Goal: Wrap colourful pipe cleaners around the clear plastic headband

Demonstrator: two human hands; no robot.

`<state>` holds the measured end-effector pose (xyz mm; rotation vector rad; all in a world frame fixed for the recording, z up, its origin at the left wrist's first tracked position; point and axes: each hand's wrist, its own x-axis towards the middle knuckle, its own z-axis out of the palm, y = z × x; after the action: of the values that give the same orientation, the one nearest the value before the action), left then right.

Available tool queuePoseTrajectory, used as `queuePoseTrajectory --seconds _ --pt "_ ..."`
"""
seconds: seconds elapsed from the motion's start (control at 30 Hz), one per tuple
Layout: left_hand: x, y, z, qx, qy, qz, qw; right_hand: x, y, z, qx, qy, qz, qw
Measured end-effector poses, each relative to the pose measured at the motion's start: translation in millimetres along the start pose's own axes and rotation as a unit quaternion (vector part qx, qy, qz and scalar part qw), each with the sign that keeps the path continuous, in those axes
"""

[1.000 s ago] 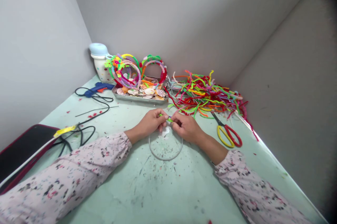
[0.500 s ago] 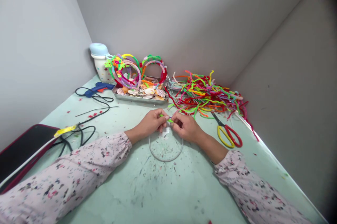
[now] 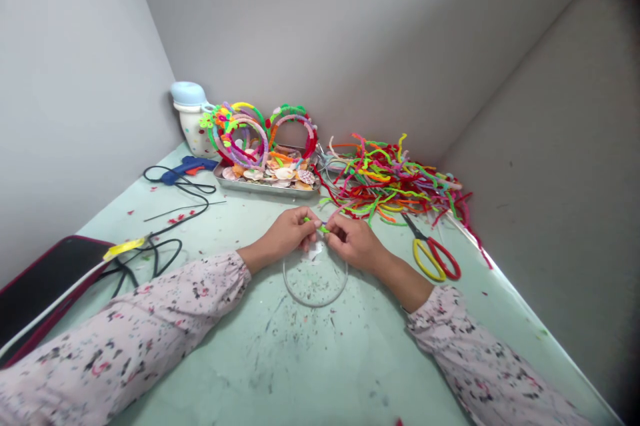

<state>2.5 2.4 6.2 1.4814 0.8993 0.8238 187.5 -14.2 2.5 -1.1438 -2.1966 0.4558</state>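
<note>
A thin grey-white hoop (image 3: 315, 306) hangs below my two hands, over the middle of the table. My left hand (image 3: 295, 229) pinches the hoop's upper part, where a bright green pipe cleaner (image 3: 323, 229) and a bit of purple show between the fingers. Close beside it, my right hand (image 3: 349, 238) is closed at the other side of the same green piece, thumb and forefinger together. The fingers cover most of the hoop's top. A small whitish scrap (image 3: 314, 251) lies just under the hands.
Behind are a metal tray (image 3: 270, 189) of shells with colourful headbands (image 3: 247, 139), and a pipe cleaner pile (image 3: 385, 179). Scissors (image 3: 434, 258) lie right. To the left are a blue glue gun (image 3: 185, 169), black cable, a dark red-edged device (image 3: 50, 273) and a lidded cup (image 3: 193, 119).
</note>
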Motion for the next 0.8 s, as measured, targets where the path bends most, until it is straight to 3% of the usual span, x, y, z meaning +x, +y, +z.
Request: queuePoseTrajectory --seconds 0.5,0.8 --pt "0.9 -2.4 -0.5 -0.005 -0.002 0.005 1.000 -0.2 -0.3 1.1 -0.035 0.009 -0.002 0.999" --pt "-0.1 -0.2 0.1 -0.001 -0.003 0.002 1.000 0.0 -0.5 -0.2 0.010 -0.008 0.004 1.000"
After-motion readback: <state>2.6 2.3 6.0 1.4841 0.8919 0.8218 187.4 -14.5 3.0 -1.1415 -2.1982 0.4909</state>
